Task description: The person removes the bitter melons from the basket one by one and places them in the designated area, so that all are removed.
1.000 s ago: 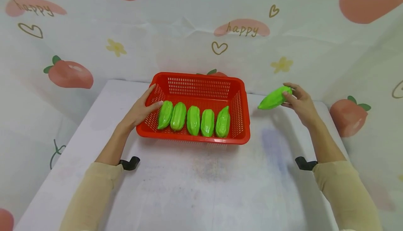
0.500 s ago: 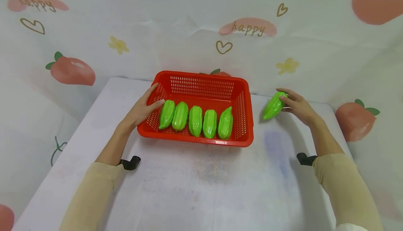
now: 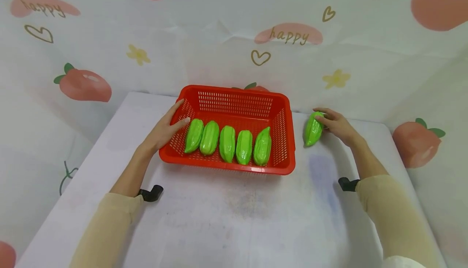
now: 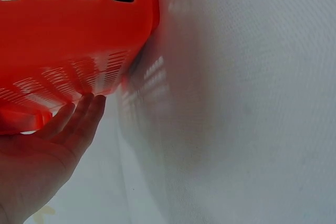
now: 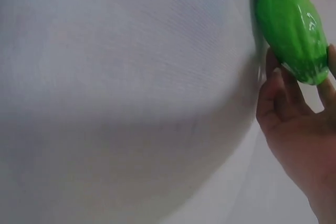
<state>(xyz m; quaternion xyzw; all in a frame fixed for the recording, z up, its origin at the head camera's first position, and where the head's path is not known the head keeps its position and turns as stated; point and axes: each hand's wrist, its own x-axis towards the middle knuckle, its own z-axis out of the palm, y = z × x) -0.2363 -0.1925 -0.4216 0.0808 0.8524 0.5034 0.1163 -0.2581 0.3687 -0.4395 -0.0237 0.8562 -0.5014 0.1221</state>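
Note:
A red plastic basket (image 3: pixel 234 170) stands on the table, with several glossy green star fruits (image 3: pixel 227 144) in a row inside. My left hand (image 3: pixel 163 130) holds its left side, thumb over the rim. In the left wrist view the fingers (image 4: pixel 86 116) lie along the outer slotted wall. To the right of the basket, my right hand (image 3: pixel 337 126) pinches another green star fruit (image 3: pixel 313 130) by its far end, its pointed tip towards the front. The right wrist view has this star fruit (image 5: pixel 294 30) between thumb and fingers, close over the table surface.
The white table (image 3: pixel 219 227) reaches back to a white cloth (image 3: pixel 204 36) printed with peaches, hearts and flowers. Black bent pieces (image 3: pixel 151 193) show at both wrists, just past the sleeves.
My right hand has moved left and down towards the table, turning the star fruit from slanted to nearly lengthwise. My left hand stays at the basket; the head view has shifted slightly.

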